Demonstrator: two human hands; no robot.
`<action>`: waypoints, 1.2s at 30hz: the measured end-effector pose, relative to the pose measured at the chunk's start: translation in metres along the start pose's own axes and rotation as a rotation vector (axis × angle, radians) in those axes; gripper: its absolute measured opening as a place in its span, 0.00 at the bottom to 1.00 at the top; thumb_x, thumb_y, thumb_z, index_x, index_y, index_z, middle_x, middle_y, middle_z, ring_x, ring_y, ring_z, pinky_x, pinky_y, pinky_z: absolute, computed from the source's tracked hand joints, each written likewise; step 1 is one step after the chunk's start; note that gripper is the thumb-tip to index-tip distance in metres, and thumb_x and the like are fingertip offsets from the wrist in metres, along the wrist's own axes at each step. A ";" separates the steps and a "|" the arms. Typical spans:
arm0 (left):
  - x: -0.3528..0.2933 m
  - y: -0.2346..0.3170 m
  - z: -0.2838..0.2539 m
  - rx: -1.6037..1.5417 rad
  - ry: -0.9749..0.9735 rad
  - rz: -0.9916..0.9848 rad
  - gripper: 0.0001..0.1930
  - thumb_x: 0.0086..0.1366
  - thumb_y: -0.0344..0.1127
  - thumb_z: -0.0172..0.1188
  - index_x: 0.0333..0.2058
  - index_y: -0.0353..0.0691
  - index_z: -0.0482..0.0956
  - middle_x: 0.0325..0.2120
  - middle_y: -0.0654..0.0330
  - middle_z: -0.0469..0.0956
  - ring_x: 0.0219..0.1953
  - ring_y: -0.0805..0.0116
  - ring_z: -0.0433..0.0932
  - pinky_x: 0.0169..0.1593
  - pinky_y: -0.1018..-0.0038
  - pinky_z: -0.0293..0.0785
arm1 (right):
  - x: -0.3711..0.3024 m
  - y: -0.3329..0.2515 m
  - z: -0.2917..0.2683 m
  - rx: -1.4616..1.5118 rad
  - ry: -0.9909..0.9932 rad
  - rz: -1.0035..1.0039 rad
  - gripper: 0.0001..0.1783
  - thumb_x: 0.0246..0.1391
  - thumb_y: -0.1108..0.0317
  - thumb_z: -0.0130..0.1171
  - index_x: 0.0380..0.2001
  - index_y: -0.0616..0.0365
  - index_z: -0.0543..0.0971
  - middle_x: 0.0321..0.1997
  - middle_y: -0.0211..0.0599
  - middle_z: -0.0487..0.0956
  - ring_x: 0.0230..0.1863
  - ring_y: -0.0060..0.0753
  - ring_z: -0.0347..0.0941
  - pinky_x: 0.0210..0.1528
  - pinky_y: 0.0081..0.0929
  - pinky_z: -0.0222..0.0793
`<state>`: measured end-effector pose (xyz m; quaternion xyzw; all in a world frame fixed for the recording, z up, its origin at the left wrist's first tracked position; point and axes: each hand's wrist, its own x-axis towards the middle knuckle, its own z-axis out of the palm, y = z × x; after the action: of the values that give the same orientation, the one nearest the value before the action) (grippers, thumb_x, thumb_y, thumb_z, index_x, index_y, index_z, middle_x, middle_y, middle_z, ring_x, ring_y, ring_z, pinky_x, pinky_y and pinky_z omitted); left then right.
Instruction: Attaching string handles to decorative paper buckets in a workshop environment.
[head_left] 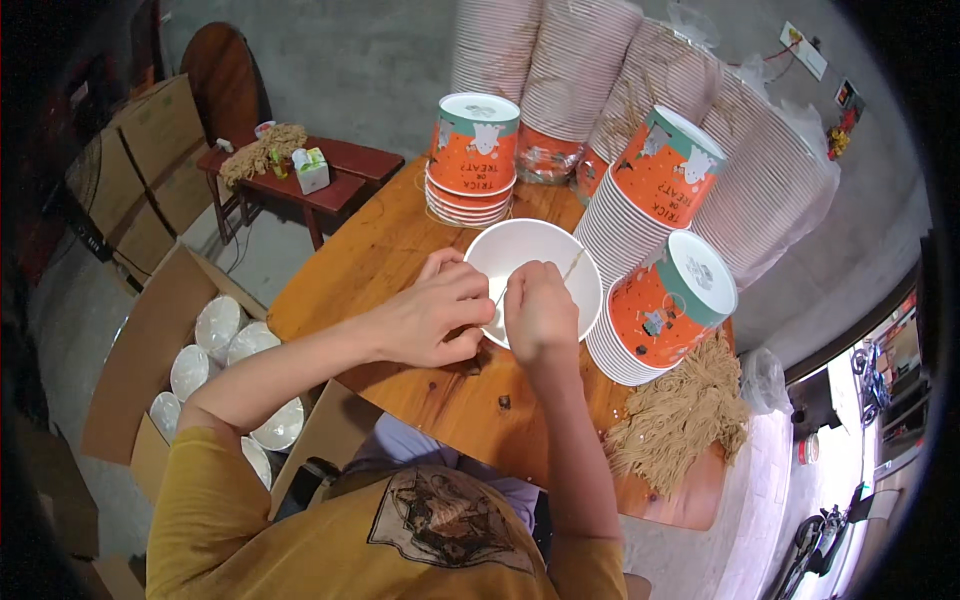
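A white-lined paper bucket (524, 238) sits on the wooden table, its mouth facing up towards me. My left hand (440, 312) is closed around its left rim, the thumb reaching inside. Inside the mouth, my right hand (543, 308) is bent into a pinch on a thin cord. A tan strand of the cord (575, 262) shows against the bucket's inner wall, beyond the right fingers. The fingertips of both hands are close together, and the exact pinch point is hidden. To the right lies a heap of tan cords (685, 415).
Orange upside-down buckets stand in stacks, one back left (473, 150) and two leaning at right (665, 165). Behind them rise tall plastic-wrapped stacks (765, 170). At left, an open carton (150, 370) holds wrapped buckets. A red bench (345, 185) carries a cord bundle (262, 155) and tissue box (311, 171).
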<state>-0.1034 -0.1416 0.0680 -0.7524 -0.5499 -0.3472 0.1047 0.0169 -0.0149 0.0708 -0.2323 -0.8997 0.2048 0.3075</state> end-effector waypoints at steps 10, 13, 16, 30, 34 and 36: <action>-0.004 -0.023 -0.049 0.114 0.081 -0.001 0.08 0.49 0.27 0.57 0.30 0.39 0.69 0.30 0.55 0.66 0.38 0.55 0.68 0.56 0.58 0.61 | -0.012 0.009 -0.045 0.227 -0.218 -0.442 0.16 0.45 0.71 0.68 0.39 0.54 0.77 0.24 0.37 0.70 0.25 0.38 0.68 0.29 0.32 0.66; 0.005 -0.030 -0.075 0.156 0.105 -0.024 0.08 0.50 0.27 0.57 0.31 0.39 0.70 0.30 0.55 0.67 0.38 0.55 0.69 0.51 0.62 0.65 | 0.008 -0.009 -0.024 0.241 -0.213 -0.374 0.07 0.56 0.69 0.58 0.37 0.57 0.74 0.24 0.36 0.75 0.23 0.35 0.71 0.30 0.27 0.68; 0.016 -0.047 -0.102 0.117 0.180 -0.152 0.09 0.52 0.27 0.56 0.33 0.37 0.71 0.31 0.54 0.68 0.39 0.53 0.69 0.47 0.62 0.66 | 0.042 -0.028 0.003 0.402 -0.417 -0.123 0.10 0.58 0.63 0.55 0.33 0.58 0.70 0.29 0.47 0.76 0.32 0.54 0.75 0.33 0.43 0.71; -0.027 -0.161 -0.118 0.260 0.710 -0.575 0.20 0.61 0.37 0.58 0.50 0.37 0.70 0.47 0.52 0.66 0.53 0.56 0.66 0.60 0.65 0.60 | 0.071 -0.010 0.100 0.794 -0.427 -0.010 0.11 0.63 0.62 0.51 0.32 0.60 0.74 0.18 0.25 0.69 0.20 0.19 0.62 0.25 0.20 0.61; -0.059 -0.180 -0.089 -0.256 0.526 -0.942 0.35 0.61 0.48 0.62 0.63 0.40 0.60 0.58 0.53 0.63 0.62 0.60 0.61 0.63 0.67 0.58 | 0.074 0.013 0.101 1.004 -0.706 0.338 0.13 0.64 0.64 0.49 0.40 0.64 0.76 0.25 0.22 0.72 0.29 0.13 0.65 0.32 0.16 0.62; -0.071 -0.181 -0.075 -0.413 0.423 -0.920 0.32 0.62 0.46 0.62 0.60 0.38 0.63 0.51 0.55 0.71 0.53 0.68 0.70 0.56 0.70 0.67 | 0.070 0.011 0.115 1.046 -0.616 0.308 0.14 0.65 0.63 0.49 0.42 0.64 0.76 0.29 0.25 0.73 0.31 0.14 0.66 0.34 0.17 0.64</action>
<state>-0.3076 -0.1680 0.0377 -0.3531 -0.7095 -0.6016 -0.0998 -0.1033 0.0057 0.0137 -0.1083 -0.6841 0.7175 0.0739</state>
